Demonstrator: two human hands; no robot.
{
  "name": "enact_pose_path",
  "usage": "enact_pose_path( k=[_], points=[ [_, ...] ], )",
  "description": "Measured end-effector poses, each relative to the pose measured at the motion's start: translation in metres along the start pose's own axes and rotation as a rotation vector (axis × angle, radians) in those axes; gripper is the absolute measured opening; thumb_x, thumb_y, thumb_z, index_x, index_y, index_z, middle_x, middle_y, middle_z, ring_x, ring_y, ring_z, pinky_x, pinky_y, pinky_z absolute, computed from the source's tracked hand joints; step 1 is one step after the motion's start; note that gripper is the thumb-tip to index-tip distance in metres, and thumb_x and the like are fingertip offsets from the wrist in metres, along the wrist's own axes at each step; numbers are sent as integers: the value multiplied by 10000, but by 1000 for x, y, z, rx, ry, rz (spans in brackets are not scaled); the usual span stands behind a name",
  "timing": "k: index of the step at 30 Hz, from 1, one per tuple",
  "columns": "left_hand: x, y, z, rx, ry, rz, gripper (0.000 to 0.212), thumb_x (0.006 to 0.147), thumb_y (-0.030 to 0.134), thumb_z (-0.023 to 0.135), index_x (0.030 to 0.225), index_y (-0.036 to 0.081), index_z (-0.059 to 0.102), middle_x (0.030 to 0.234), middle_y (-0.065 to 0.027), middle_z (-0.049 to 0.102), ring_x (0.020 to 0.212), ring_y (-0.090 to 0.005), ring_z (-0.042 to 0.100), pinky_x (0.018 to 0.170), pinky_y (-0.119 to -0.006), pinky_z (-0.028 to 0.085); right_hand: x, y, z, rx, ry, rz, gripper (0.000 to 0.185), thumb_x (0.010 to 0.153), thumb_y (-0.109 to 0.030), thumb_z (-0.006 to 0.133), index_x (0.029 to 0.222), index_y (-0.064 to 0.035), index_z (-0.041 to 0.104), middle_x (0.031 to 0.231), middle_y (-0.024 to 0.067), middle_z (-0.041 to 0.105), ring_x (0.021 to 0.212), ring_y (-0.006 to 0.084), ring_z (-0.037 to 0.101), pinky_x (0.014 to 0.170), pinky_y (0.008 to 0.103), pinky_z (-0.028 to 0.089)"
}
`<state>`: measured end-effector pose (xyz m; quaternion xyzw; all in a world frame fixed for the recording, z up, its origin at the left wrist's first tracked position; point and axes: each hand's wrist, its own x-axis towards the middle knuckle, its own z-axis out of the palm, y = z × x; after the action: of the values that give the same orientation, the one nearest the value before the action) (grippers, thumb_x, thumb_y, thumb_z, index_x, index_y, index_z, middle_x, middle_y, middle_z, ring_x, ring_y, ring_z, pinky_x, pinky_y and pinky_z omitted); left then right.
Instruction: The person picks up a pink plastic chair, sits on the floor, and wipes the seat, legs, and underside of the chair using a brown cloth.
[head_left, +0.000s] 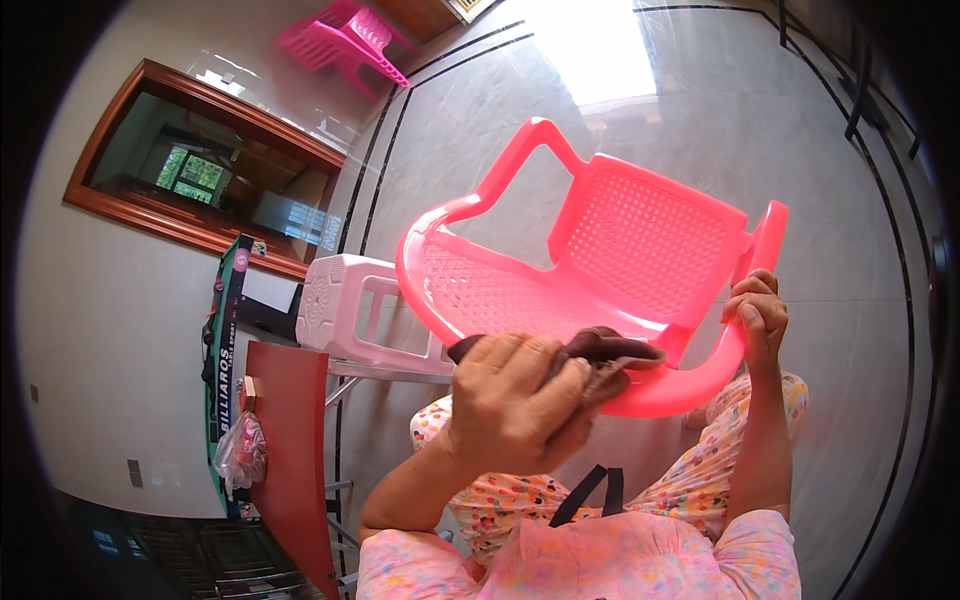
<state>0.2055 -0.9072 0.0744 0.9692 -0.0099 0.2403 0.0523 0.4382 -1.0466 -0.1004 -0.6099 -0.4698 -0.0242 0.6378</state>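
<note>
A pink plastic armchair (652, 240) with perforated panels is held tilted in front of me. My left hand (517, 397) grips a dark brown cloth (611, 356) and presses it against the chair's curved near rim. On the right, my right hand (757, 315) is closed around the chair's curved side rail. The cloth is bunched, and part of it sticks out on both sides of my left hand. My left palm and the parts of the rim beneath the hand and cloth are hidden.
A pale pink plastic stool (337, 311) lies on its side left of the armchair, beside a red board-like top (289, 450) on metal legs. A boxed billiards table set (229, 360) leans on the wall. Another pink chair (352, 41) stands at the upper left.
</note>
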Motion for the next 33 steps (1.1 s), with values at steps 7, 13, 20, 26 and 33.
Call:
enact_pose_path(
  k=[7,13,20,26,33],
  points=[
    [-27,-104,-28,-281,52,-176,260,779,246,553,816,11,656,739,-105,627,753,-253,574,759,-342,415,2,3,-1,4,-15,4,289,772,-150,409,534,-35,526,507,31,494,586,165,484,851,341,331],
    [-46,-190,-21,-673,191,-636,266,825,199,512,891,-24,643,847,-87,641,838,-161,564,783,-277,429,4,2,-3,52,-6,5,298,784,-161,425,534,-37,531,510,29,496,579,161,487,842,332,328],
    [-48,-222,-6,-927,194,-886,296,792,205,556,931,-50,614,843,-94,635,751,-138,586,719,-243,468,3,1,-2,27,8,11,298,785,-161,430,532,-43,533,522,32,514,597,151,507,856,335,330],
    [-67,-172,7,-1003,433,-850,257,802,167,535,919,-45,619,824,-91,629,729,-135,585,712,-237,463,-2,18,-6,168,240,64,277,801,-114,404,563,-35,524,544,47,553,649,155,545,930,360,338],
    [-79,-124,26,-1062,1031,-990,253,880,207,484,1011,8,569,930,-70,576,875,-136,556,779,-254,472,0,23,-2,324,360,106,278,824,-102,370,556,-70,432,562,80,578,693,170,570,966,378,331]
  ],
)
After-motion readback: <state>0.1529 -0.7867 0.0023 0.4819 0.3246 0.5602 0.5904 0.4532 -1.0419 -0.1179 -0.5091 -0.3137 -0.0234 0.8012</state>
